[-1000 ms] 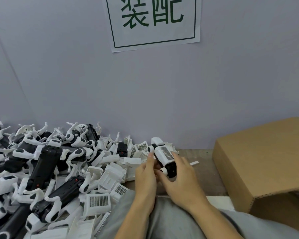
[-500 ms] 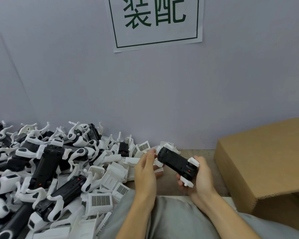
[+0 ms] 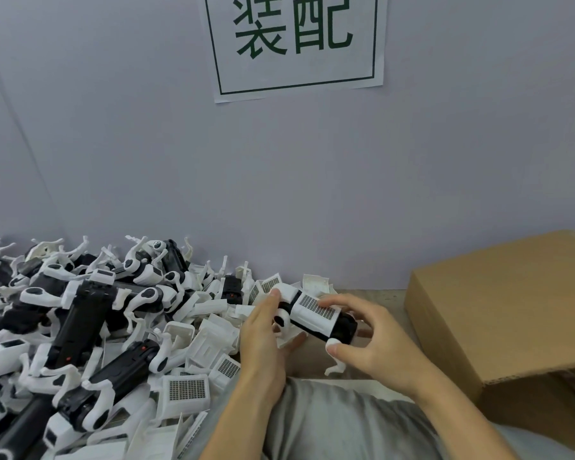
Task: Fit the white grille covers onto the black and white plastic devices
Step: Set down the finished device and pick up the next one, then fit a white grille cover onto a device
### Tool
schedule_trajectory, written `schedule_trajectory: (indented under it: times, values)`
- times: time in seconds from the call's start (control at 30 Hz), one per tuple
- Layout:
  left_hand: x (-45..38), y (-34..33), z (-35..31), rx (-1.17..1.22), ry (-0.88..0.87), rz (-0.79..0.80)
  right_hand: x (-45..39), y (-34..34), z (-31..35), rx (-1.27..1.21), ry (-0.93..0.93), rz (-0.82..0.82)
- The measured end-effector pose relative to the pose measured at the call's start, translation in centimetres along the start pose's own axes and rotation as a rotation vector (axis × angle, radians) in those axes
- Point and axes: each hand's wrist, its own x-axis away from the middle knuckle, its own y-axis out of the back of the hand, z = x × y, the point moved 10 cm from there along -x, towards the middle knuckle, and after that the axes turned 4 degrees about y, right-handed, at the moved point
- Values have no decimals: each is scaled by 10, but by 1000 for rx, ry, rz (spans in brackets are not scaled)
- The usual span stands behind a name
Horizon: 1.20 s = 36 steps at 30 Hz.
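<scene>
A black and white plastic device [image 3: 342,327] lies between both hands above the table, its long axis running from upper left to lower right. A white grille cover [image 3: 316,312] sits on its top face. My left hand [image 3: 263,340] holds the device's left end, fingertips at its white cap. My right hand [image 3: 375,340] grips the right end, thumb under the black end and fingers curled over the grille. Loose white grille covers [image 3: 186,390] lie on the table left of my hands.
A big heap of black and white devices [image 3: 80,320] fills the left of the table. An open cardboard box [image 3: 512,307] stands at the right. A grey wall with a paper sign [image 3: 296,44] rises close behind. My grey-clad lap [image 3: 339,423] lies below.
The device has been turned over: half a second ago its black underside faced up, now the white grille side faces up. My right hand shifted its grip round the right end.
</scene>
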Motion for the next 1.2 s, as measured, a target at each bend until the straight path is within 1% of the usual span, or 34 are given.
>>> schedule_trajectory:
  times: [0.07, 0.13, 0.2, 0.27, 0.33, 0.37, 0.47, 0.57, 0.6, 0.67, 0.73, 0.77, 0.83, 0.87, 0.93, 0.97, 1.0, 1.03, 1.07, 1.1, 1.13, 1.2]
  values:
    - [-2, 0, -3, -40, -51, 2, 0, 3, 2, 114, 3, -11]
    - [-2, 3, -5, -93, -90, -28, 0, 3, 5, 284, 12, -14]
    - [-4, 9, -2, -147, -89, -78, 0, -4, 7, 493, 0, 12]
    - [-4, 11, 1, -167, -70, -84, 1, -11, 8, 690, -29, 29]
    - [-3, 11, 1, -184, -67, -71, 2, -16, 9, 793, -32, 20]
    - [-2, 9, 0, -194, -72, -57, 3, -16, 8, 798, -39, 10]
    - [-3, 6, 2, -221, -69, -35, 8, -5, 0, 711, -99, 7]
    - [-4, 11, 6, -84, 18, -77, 13, 9, -1, 587, -196, -15]
    - [-3, 14, 7, -35, 47, -99, 15, 16, -2, 508, -254, -25]
    - [-3, 19, 11, 16, 89, -127, 22, 25, -8, 218, -389, 4]
    - [-2, 20, 13, 23, 97, -129, 25, 43, -1, -33, -457, -22]
    - [-1, 20, 13, 21, 98, -128, 24, 61, 7, -118, -442, -98]
    - [-1, 19, 13, 24, 104, -133, 18, 118, 28, -300, -318, -392]
    - [0, 19, 13, 28, 108, -136, 16, 150, 41, -417, -219, -540]
    - [0, 20, 15, 31, 116, -146, 18, 213, 67, -641, 7, -746]
    - [0, 21, 15, 29, 119, -156, 23, 242, 72, -701, 81, -852]
    - [0, 21, 15, 26, 119, -162, 30, 264, 73, -719, 112, -954]
    - [0, 21, 16, 15, 120, -169, 38, 280, 66, -674, 89, -1048]
    - [0, 21, 16, 7, 121, -174, 43, 286, 58, -589, 36, -1109]
    - [0, 21, 17, -1, 124, -180, 45, 282, 49, -487, -24, -1124]
    - [0, 21, 18, -2, 125, -181, 44, 269, 42, -399, -77, -1094]
    - [-2, 19, 17, -20, 118, -173, 35, 224, 28, -185, -187, -916]
